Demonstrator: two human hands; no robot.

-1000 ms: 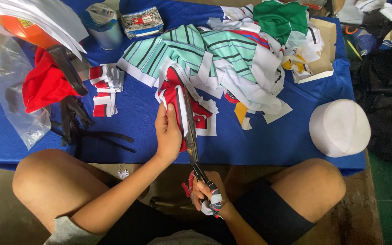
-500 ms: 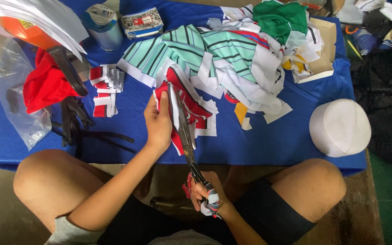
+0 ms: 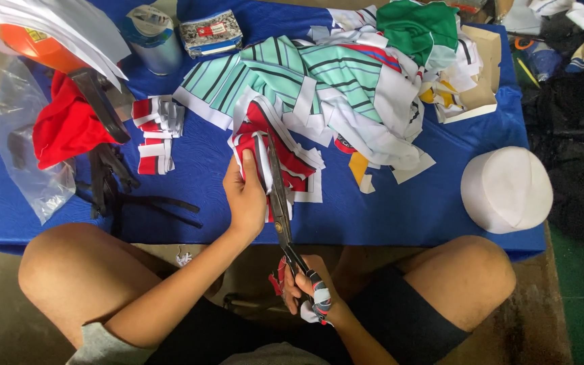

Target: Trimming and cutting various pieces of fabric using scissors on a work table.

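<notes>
Blue tabletop point(image 3: 400, 209) fills mid frame. Fabric heap point(image 3: 346, 81) upper centre. White cap point(image 3: 506, 189) right. Left hand point(image 3: 246, 196), grip closed on red-white strip point(image 3: 265, 145) at centre. Right hand point(image 3: 309, 287), lower centre, grip closed on scissors point(image 3: 280, 203), blades along strip.

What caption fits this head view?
Left hand steadies red-and-white fabric while right hand works scissors over blue table.
</notes>
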